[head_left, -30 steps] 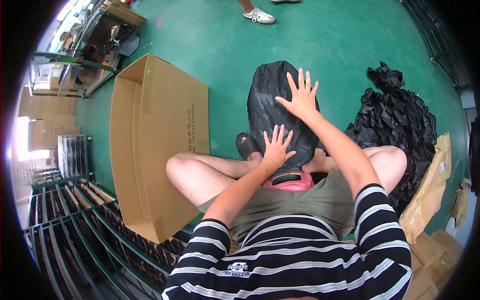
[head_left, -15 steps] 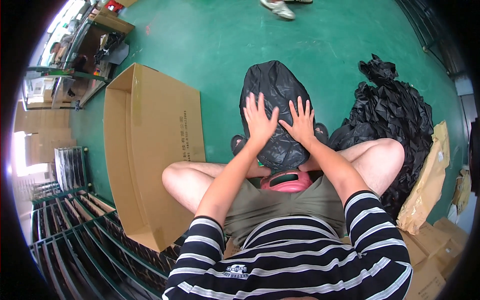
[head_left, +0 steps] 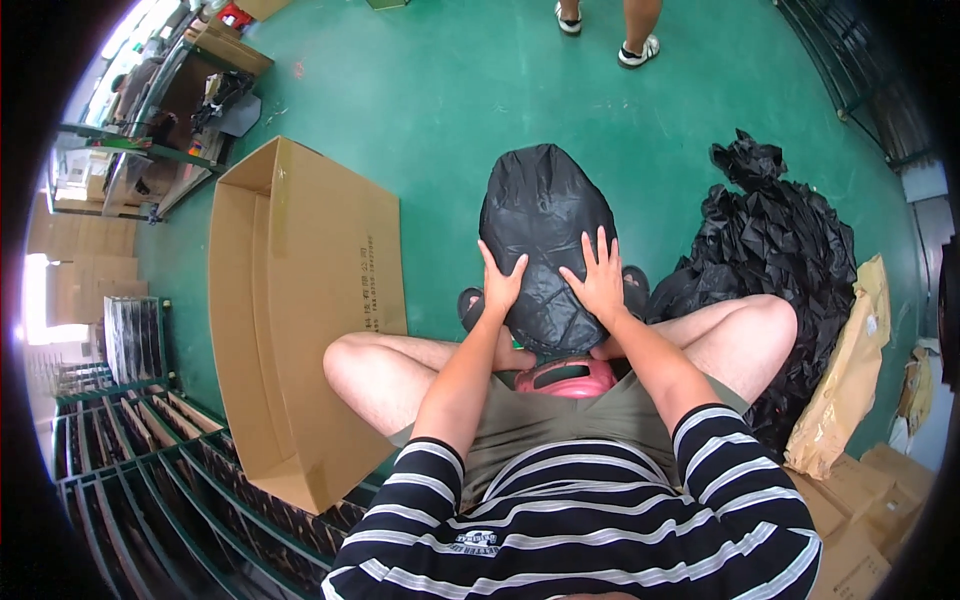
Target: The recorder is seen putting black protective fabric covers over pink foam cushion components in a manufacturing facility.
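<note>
Left hand (head_left: 499, 280) spread flat on black plastic bag (head_left: 545, 235) | right hand (head_left: 598, 278) spread flat beside it | open cardboard box (head_left: 300, 300) off left | black bag heap (head_left: 775, 250) right

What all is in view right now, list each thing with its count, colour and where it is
Bagged bundle: one, black plastic, on the floor between the knees.
Cardboard box: one, brown, open, at the person's left.
Pile of bags: one, black, at the right.
Stool: one, pink, under the person.
Paper sack: one, tan, far right.
Racks: several, dark green, lower left.
Another person's legs: two, top edge.
Left hand: flat on the bundle's left side.
Right hand: flat on its right side.
</note>
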Action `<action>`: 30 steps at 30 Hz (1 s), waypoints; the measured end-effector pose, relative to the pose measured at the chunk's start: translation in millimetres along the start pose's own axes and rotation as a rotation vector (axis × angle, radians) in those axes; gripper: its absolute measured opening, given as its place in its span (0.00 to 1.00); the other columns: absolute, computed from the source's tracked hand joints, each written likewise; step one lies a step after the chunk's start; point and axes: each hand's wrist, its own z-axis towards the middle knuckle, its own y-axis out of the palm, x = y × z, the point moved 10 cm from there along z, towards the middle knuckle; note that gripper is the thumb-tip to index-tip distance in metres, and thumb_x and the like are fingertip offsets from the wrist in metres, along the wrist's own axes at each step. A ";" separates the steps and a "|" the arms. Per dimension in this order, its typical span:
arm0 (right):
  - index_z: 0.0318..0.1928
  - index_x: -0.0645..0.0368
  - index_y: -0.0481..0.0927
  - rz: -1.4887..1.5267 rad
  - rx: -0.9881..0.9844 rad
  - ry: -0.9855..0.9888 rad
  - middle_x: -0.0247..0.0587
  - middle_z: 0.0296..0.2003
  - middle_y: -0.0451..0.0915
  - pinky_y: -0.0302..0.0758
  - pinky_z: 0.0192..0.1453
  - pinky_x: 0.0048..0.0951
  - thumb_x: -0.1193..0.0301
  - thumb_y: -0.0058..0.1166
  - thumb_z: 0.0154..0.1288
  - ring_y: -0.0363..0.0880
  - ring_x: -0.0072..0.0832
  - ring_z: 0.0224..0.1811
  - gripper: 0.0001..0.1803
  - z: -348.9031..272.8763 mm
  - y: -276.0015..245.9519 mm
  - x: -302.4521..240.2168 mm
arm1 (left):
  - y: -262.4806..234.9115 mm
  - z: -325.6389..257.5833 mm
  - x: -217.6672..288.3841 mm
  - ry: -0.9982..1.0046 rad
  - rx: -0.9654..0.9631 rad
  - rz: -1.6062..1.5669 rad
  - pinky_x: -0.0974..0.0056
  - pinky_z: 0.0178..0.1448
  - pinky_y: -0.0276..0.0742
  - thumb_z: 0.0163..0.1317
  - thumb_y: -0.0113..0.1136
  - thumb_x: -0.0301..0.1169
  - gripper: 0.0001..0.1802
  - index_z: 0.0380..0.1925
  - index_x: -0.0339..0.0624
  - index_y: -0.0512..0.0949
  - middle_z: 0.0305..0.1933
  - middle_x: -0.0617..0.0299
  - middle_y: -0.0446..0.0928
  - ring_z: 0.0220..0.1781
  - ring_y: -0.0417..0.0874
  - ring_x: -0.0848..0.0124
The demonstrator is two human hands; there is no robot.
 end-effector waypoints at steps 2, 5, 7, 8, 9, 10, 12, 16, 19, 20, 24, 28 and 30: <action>0.72 0.51 0.57 0.057 0.007 0.008 0.53 0.74 0.46 0.61 0.68 0.58 0.47 0.57 0.61 0.55 0.68 0.68 0.44 -9.7 -5.8 -0.4 | 3.8 -13.6 -25.9 -0.091 -0.048 -0.086 0.59 0.75 0.55 0.57 0.65 0.55 0.60 0.74 0.40 0.36 0.74 0.37 0.54 0.75 0.58 0.46; 0.74 0.53 0.52 0.112 -0.016 0.004 0.60 0.73 0.45 0.62 0.69 0.50 0.51 0.58 0.63 0.56 0.63 0.69 0.45 -22.6 -7.4 -3.1 | 11.6 -34.2 -63.7 -0.141 -0.155 -0.249 0.59 0.70 0.64 0.56 0.64 0.58 0.48 0.66 0.33 0.65 0.63 0.42 0.72 0.66 0.72 0.55; 0.73 0.54 0.54 0.131 0.000 0.041 0.65 0.72 0.47 0.63 0.69 0.49 0.49 0.56 0.63 0.59 0.64 0.67 0.44 -36.0 -10.9 17.8 | 32.6 -59.3 -78.2 -0.300 -0.240 -0.191 0.60 0.68 0.66 0.54 0.63 0.62 0.48 0.61 0.30 0.70 0.60 0.43 0.75 0.64 0.74 0.57; 0.74 0.53 0.51 0.118 -0.029 0.039 0.68 0.71 0.46 0.65 0.68 0.48 0.49 0.55 0.65 0.60 0.63 0.67 0.45 -38.5 -8.6 11.3 | 29.3 -64.7 -93.5 -0.325 -0.246 -0.205 0.60 0.68 0.67 0.54 0.63 0.62 0.49 0.61 0.30 0.70 0.60 0.43 0.75 0.64 0.74 0.56; 0.74 0.52 0.50 0.133 -0.064 0.056 0.69 0.71 0.47 0.67 0.66 0.49 0.48 0.54 0.65 0.61 0.64 0.66 0.45 -42.4 -4.7 7.4 | 26.2 -65.2 -108.8 -0.351 -0.253 -0.219 0.60 0.68 0.67 0.54 0.63 0.63 0.50 0.61 0.29 0.69 0.60 0.43 0.75 0.65 0.74 0.56; 0.75 0.52 0.48 0.131 -0.105 0.090 0.69 0.71 0.47 0.68 0.65 0.50 0.48 0.53 0.66 0.62 0.65 0.65 0.45 -49.8 -3.9 10.6 | 26.0 -65.9 -109.0 -0.350 -0.250 -0.227 0.60 0.68 0.67 0.54 0.63 0.63 0.50 0.61 0.29 0.69 0.60 0.43 0.75 0.65 0.74 0.56; 0.75 0.50 0.43 0.126 -0.187 0.131 0.71 0.69 0.49 0.71 0.61 0.52 0.47 0.50 0.67 0.66 0.68 0.61 0.46 -58.5 5.7 12.9 | 18.6 -64.6 -112.6 -0.327 -0.188 -0.228 0.60 0.69 0.66 0.53 0.63 0.64 0.53 0.63 0.28 0.66 0.62 0.42 0.73 0.65 0.74 0.56; 0.76 0.49 0.36 0.086 -0.250 0.104 0.75 0.61 0.61 0.77 0.51 0.55 0.46 0.46 0.69 0.74 0.69 0.50 0.47 -70.9 9.7 28.0 | 5.0 -63.0 -89.4 -0.326 -0.054 -0.155 0.58 0.73 0.58 0.48 0.68 0.63 0.67 0.72 0.30 0.42 0.71 0.33 0.57 0.73 0.62 0.49; 0.76 0.48 0.32 0.052 -0.413 0.156 0.74 0.52 0.69 0.78 0.46 0.55 0.44 0.43 0.70 0.77 0.67 0.44 0.48 -76.8 13.3 44.1 | -21.5 -65.1 -0.5 0.055 0.185 0.134 0.51 0.76 0.52 0.46 0.70 0.42 0.58 0.72 0.37 0.47 0.72 0.35 0.55 0.75 0.55 0.45; 0.75 0.48 0.30 0.054 -0.474 0.180 0.74 0.51 0.70 0.78 0.46 0.55 0.43 0.42 0.70 0.77 0.67 0.44 0.48 -78.7 17.0 46.8 | -27.8 -72.8 37.0 0.208 0.264 0.301 0.48 0.77 0.50 0.45 0.69 0.39 0.56 0.72 0.40 0.48 0.73 0.37 0.53 0.76 0.52 0.46; 0.75 0.48 0.29 0.044 -0.522 0.190 0.75 0.50 0.70 0.77 0.49 0.55 0.43 0.41 0.70 0.77 0.65 0.46 0.49 -73.8 28.2 35.9 | -6.2 -74.4 116.6 0.607 0.164 0.434 0.36 0.75 0.40 0.51 0.67 0.46 0.51 0.73 0.46 0.53 0.76 0.46 0.49 0.78 0.45 0.49; 0.75 0.48 0.27 0.031 -0.601 0.254 0.74 0.54 0.69 0.76 0.54 0.52 0.39 0.39 0.69 0.76 0.64 0.51 0.50 -74.2 9.3 47.2 | 51.8 -84.6 118.3 0.727 -0.049 0.650 0.28 0.72 0.37 0.53 0.59 0.63 0.50 0.72 0.52 0.57 0.76 0.47 0.50 0.78 0.47 0.47; 0.75 0.55 0.30 0.097 -0.683 0.355 0.79 0.60 0.63 0.71 0.62 0.51 0.42 0.45 0.67 0.73 0.64 0.57 0.53 -79.2 -14.2 55.6 | 66.3 -102.6 139.2 0.798 -0.109 0.630 0.29 0.72 0.38 0.52 0.58 0.65 0.50 0.71 0.53 0.59 0.75 0.47 0.53 0.77 0.50 0.47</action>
